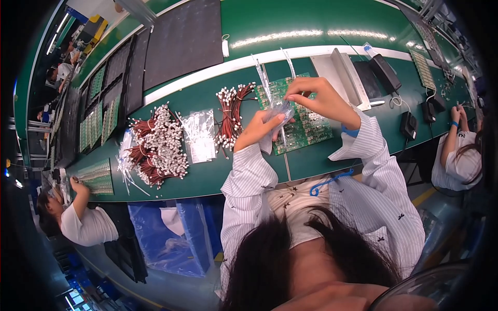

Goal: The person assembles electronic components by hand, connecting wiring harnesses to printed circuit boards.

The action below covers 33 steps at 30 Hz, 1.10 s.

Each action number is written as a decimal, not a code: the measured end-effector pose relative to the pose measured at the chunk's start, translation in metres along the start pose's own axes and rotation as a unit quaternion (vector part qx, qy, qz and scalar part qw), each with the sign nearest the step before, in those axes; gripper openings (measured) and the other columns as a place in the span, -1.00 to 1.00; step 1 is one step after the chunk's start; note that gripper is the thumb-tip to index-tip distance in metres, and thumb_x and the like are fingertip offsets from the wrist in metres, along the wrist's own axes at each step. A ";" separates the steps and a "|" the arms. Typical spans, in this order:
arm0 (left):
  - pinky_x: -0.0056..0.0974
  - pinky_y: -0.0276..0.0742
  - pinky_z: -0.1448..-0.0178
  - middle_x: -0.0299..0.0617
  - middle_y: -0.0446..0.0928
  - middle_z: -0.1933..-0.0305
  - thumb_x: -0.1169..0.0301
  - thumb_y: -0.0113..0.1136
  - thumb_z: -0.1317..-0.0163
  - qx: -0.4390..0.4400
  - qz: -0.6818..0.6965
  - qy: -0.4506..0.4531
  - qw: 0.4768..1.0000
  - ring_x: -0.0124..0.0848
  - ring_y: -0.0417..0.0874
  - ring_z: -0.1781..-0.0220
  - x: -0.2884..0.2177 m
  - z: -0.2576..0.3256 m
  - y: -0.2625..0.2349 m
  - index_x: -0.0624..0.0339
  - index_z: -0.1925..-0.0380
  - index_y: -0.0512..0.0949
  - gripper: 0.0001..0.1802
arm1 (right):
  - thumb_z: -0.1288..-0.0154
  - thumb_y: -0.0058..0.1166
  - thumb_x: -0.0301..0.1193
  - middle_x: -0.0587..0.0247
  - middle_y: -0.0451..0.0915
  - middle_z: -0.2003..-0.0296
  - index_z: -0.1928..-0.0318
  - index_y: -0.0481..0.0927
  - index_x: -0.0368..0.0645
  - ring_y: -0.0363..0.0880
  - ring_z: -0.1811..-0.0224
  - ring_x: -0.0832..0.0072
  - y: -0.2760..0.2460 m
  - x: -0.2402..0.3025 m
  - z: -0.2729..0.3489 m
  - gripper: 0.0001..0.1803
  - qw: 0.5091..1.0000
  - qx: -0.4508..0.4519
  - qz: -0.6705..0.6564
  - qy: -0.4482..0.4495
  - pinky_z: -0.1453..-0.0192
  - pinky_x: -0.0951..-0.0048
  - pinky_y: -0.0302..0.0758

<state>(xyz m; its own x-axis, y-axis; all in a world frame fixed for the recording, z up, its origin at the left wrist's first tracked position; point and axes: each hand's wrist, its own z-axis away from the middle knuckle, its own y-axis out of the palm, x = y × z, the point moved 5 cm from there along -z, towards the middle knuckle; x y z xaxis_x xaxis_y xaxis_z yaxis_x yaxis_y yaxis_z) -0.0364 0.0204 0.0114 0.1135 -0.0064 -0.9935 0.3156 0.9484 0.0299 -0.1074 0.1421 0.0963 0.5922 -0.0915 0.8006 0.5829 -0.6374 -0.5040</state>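
My left hand (pixel 258 128) is closed around a crumpled clear plastic bag (pixel 281 109), held above a green circuit board panel (pixel 314 132). My right hand (pixel 324 99) is at the bag's upper end, thumb and forefinger pinched together. Whatever those fingertips grip is too small to make out. The panel lies flat on the green bench, partly hidden by both hands. Left of my left hand is a bundle of dark red wires with white connectors (pixel 226 116). A flat clear packet (pixel 199 137) lies beyond that bundle.
A large heap of similar wire bundles (pixel 160 147) lies farther left. A metal angle bracket (pixel 346 78) and black power adapters (pixel 385 72) are at right. Black trays with boards (pixel 104 111) stand at far left. Co-workers sit on both sides; a blue bin (pixel 168 238) is below the bench.
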 end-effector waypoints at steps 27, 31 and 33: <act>-0.49 0.21 0.59 -0.39 0.29 0.76 0.10 -0.06 -0.20 0.000 -0.013 -0.010 1.000 -0.61 0.30 0.70 -0.001 -0.001 0.004 0.30 0.28 0.53 -0.56 | 0.08 0.06 -0.57 0.24 0.37 0.42 0.41 0.42 -0.23 0.40 0.31 0.32 -0.004 0.015 0.019 -0.85 0.945 -0.018 0.310 -0.099 0.35 0.38 0.44; -0.51 0.18 0.57 -0.41 0.26 0.77 0.11 -0.05 -0.19 0.001 -0.003 -0.019 1.000 -0.63 0.27 0.69 0.000 -0.001 0.004 0.30 0.28 0.53 -0.57 | 0.09 0.08 -0.57 0.24 0.40 0.44 0.44 0.43 -0.23 0.40 0.34 0.31 -0.003 0.016 0.017 -0.86 0.959 0.004 0.270 -0.085 0.33 0.36 0.39; -0.50 0.21 0.58 -0.39 0.27 0.77 0.11 -0.06 -0.20 0.004 -0.008 -0.013 1.000 -0.61 0.29 0.69 -0.001 0.000 0.004 0.31 0.28 0.53 -0.57 | 0.09 0.08 -0.58 0.24 0.40 0.45 0.45 0.43 -0.23 0.40 0.35 0.31 -0.005 0.017 0.017 -0.87 0.961 0.005 0.265 -0.082 0.33 0.36 0.39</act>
<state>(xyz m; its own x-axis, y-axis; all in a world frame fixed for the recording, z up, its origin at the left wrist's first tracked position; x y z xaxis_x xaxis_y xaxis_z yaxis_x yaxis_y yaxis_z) -0.0356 0.0244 0.0122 0.1320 -0.0303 -0.9908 0.3258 0.9453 0.0144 -0.0905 0.1568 0.1064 0.8861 -0.2793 0.3700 0.1809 -0.5267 -0.8306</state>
